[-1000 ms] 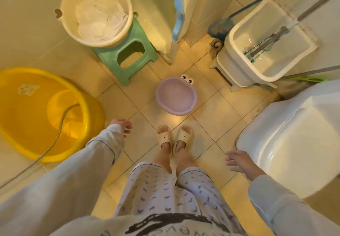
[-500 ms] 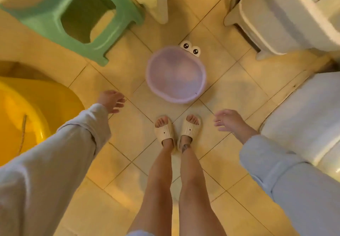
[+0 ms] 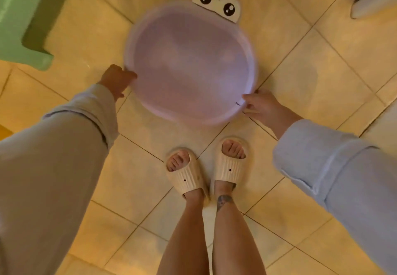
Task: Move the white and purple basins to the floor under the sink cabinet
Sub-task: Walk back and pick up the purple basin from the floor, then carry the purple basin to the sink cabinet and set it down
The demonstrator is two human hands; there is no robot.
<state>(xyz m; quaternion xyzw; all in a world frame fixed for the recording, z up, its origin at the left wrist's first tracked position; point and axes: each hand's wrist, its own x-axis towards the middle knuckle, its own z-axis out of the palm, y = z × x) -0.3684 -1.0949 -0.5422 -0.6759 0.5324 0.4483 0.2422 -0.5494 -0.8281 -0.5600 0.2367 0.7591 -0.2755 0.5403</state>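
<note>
A round purple basin (image 3: 191,64) with two cartoon eyes on its far rim sits on the tiled floor right in front of my feet. My left hand (image 3: 117,79) grips its left rim. My right hand (image 3: 261,105) holds the near right rim, thumb on the edge. The basin looks empty. The white basin is out of frame.
A green plastic stool (image 3: 23,19) stands at the upper left, close to the basin. The foot of a white mop bucket (image 3: 371,2) shows at the upper right. My slippered feet (image 3: 206,167) are just behind the basin. A yellow tub edge (image 3: 3,131) peeks in at the left.
I have bent down, so the floor looks much closer. Both hands moved forward from hanging free and closed on opposite sides of the purple basin's rim.
</note>
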